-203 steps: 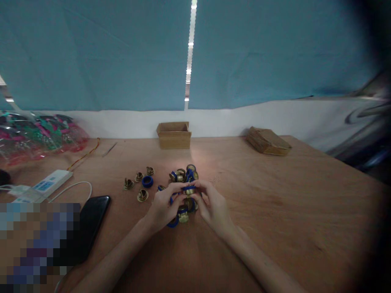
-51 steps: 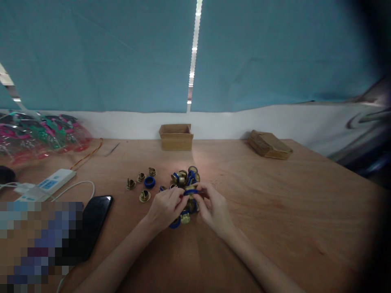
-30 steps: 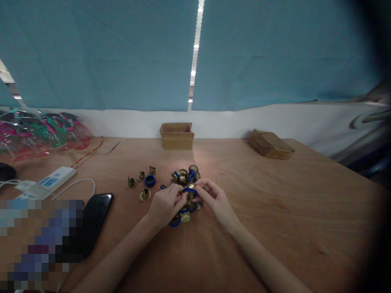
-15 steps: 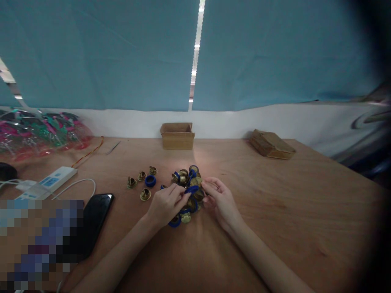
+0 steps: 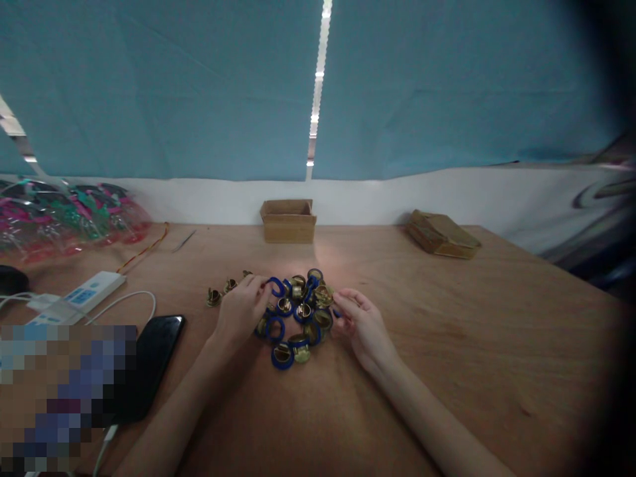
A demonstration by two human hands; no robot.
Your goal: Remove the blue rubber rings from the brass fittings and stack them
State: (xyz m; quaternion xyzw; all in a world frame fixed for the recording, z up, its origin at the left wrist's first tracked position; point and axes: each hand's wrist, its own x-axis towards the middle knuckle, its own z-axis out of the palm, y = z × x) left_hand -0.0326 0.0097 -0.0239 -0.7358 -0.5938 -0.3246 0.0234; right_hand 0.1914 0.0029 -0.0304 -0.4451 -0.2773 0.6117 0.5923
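Note:
Pinched in my left hand [image 5: 244,301] is a blue ring [image 5: 276,287], raised at the left side of a pile of brass fittings with blue rings [image 5: 303,311]. My right hand [image 5: 362,324] grips a round brass fitting [image 5: 324,295] by its edge at the right of the pile. Another blue ring [image 5: 275,328] lies loose at the pile's lower left. Left of the pile, bare brass fittings [image 5: 214,297] stand on the table, some of them hidden behind my left hand.
An open cardboard box [image 5: 289,230] stands at the back, and a flattened one [image 5: 442,235] lies to the right. On the left are a black phone [image 5: 154,371], a white power strip [image 5: 94,291] with cables, and plastic-wrapped pink and green items [image 5: 69,215].
My left hand has moved left with the blue ring, away from the brass fitting in my right hand, uncovering more of the pile. My right hand has hardly moved.

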